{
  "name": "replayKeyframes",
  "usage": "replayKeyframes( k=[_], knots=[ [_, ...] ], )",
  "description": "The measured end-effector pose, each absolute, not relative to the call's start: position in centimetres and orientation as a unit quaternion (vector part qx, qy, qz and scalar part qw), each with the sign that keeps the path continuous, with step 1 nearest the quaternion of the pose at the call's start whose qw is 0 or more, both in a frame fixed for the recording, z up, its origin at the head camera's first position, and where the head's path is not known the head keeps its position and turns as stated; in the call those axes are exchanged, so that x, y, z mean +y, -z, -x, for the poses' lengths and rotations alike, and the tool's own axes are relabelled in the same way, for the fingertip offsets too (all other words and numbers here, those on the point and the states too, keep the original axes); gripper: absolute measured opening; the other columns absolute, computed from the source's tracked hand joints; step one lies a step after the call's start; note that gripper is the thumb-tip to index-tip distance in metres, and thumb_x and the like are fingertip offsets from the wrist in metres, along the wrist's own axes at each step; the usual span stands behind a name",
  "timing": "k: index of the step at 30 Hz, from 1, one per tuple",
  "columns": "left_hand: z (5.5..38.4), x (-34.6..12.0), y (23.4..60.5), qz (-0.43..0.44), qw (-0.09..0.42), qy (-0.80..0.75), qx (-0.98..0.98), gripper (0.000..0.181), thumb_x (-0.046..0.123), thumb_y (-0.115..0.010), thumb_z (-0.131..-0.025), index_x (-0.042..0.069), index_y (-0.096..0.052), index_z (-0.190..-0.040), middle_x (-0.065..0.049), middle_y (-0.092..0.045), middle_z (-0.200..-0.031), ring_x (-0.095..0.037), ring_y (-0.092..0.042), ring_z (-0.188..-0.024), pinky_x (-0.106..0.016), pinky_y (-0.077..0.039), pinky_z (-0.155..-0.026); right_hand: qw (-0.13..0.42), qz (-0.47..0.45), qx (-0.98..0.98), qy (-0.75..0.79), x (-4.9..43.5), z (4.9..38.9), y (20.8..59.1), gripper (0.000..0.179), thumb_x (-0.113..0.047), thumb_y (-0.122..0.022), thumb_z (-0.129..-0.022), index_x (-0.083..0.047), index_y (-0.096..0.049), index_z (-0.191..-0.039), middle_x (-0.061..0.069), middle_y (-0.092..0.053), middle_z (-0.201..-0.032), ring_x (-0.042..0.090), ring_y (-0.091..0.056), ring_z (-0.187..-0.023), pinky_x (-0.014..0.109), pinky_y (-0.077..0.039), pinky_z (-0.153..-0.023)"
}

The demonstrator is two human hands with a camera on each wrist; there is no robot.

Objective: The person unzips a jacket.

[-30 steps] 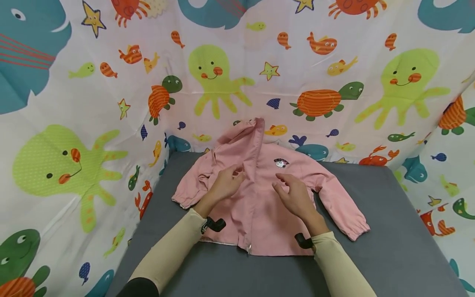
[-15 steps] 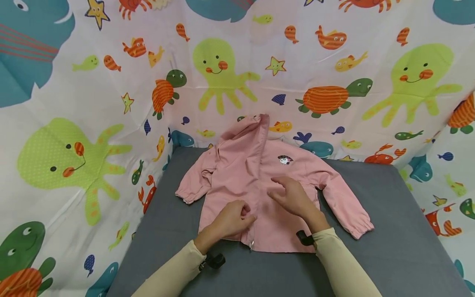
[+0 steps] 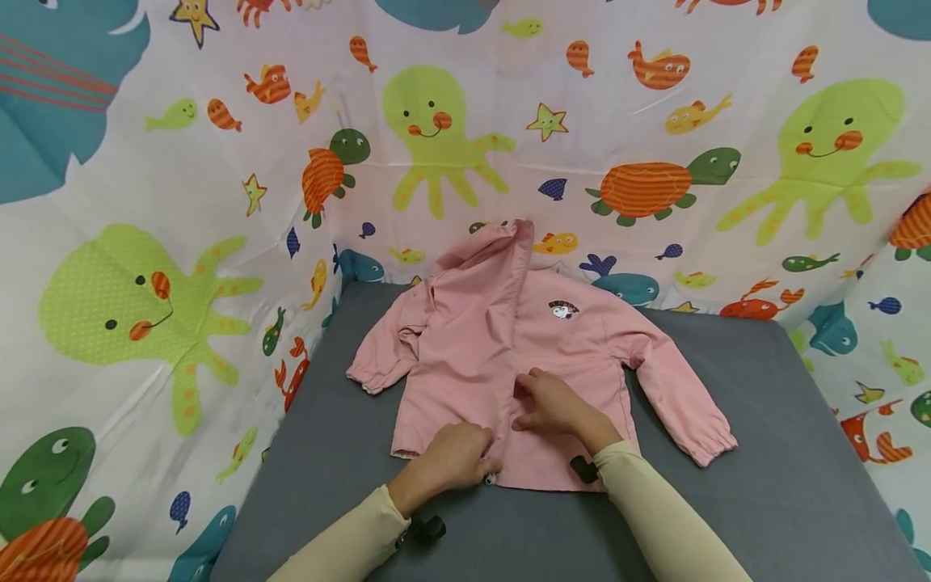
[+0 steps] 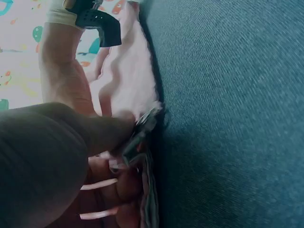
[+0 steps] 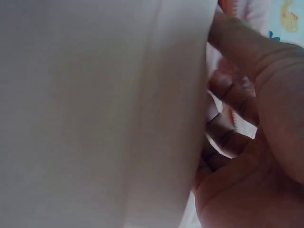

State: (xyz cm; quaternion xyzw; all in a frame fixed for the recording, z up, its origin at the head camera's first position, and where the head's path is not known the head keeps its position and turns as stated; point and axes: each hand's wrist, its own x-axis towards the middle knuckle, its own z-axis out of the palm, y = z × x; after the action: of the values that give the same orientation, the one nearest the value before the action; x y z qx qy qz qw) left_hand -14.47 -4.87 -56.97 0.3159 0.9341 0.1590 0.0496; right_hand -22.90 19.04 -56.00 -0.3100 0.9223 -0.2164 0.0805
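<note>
A pink hooded jacket lies front up, its hood leaning on the back cloth and its sleeves spread. At the bottom of its front opening, my left hand pinches the hem. In the left wrist view, the thumb presses beside the metal zipper end, with curled fingers under the fabric. My right hand reaches the front edge midway up. In the right wrist view, the jacket's front flap hides its fingertips, so I cannot tell if they grip it.
The jacket lies on a grey table. A white cloth printed with sea animals hangs behind and at both sides. A small cartoon print marks the jacket's chest. Black wrist cameras sit under the cuffs.
My left hand has come down from the jacket's chest to the bottom hem and taken hold there. The right hand has moved left and down to the front edge. The head view has tilted slightly down.
</note>
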Motion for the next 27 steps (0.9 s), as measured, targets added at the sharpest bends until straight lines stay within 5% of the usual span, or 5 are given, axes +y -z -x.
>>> replayKeyframes(
  k=[7, 15, 22, 27],
  knots=[
    [14.7, -5.0, 57.8, -0.317, 0.061, -0.210, 0.923, 0.012, 0.030, -0.072, -0.107, 0.018, -0.074, -0.107, 0.007, -0.069, -0.082, -0.009, -0.063, -0.073, -0.031, -0.052, -0.067, 0.088, 0.318, 0.904, 0.274, 19.2, 23.4, 56.0, 0.019, -0.016, -0.089, -0.092, -0.011, -0.071, -0.088, -0.002, -0.062, -0.075, 0.009, -0.052, -0.071, 0.029, -0.045, -0.067],
    [15.4, -4.8, 58.1, -0.307, 0.082, -0.281, 0.905, 0.019, 0.022, -0.078, -0.103, 0.019, -0.071, -0.085, 0.013, -0.053, -0.067, -0.001, -0.046, -0.058, -0.019, -0.037, -0.057, 0.138, 0.364, 0.883, 0.260, 20.2, 24.8, 54.8, 0.021, -0.013, -0.077, -0.101, -0.013, -0.067, -0.082, -0.009, -0.054, -0.070, 0.005, -0.048, -0.066, 0.026, -0.042, -0.066],
    [16.1, -4.8, 58.0, -0.305, 0.103, -0.291, 0.901, 0.027, 0.018, -0.079, -0.101, 0.018, -0.070, -0.076, 0.013, -0.050, -0.064, -0.001, -0.044, -0.055, -0.017, -0.036, -0.054, 0.191, 0.340, 0.868, 0.307, 21.6, 25.6, 53.6, 0.014, -0.014, -0.074, -0.104, -0.014, -0.076, -0.091, -0.009, -0.059, -0.074, 0.006, -0.053, -0.066, 0.026, -0.044, -0.066],
    [16.2, -5.4, 57.8, -0.339, 0.114, -0.288, 0.888, 0.034, 0.019, -0.081, -0.099, 0.019, -0.067, -0.069, 0.015, -0.045, -0.060, 0.002, -0.038, -0.051, -0.015, -0.030, -0.051, 0.119, 0.291, 0.903, 0.292, 24.1, 26.9, 52.4, 0.013, -0.017, -0.072, -0.106, -0.014, -0.074, -0.094, -0.005, -0.060, -0.077, 0.011, -0.055, -0.071, 0.029, -0.045, -0.068]
  ],
)
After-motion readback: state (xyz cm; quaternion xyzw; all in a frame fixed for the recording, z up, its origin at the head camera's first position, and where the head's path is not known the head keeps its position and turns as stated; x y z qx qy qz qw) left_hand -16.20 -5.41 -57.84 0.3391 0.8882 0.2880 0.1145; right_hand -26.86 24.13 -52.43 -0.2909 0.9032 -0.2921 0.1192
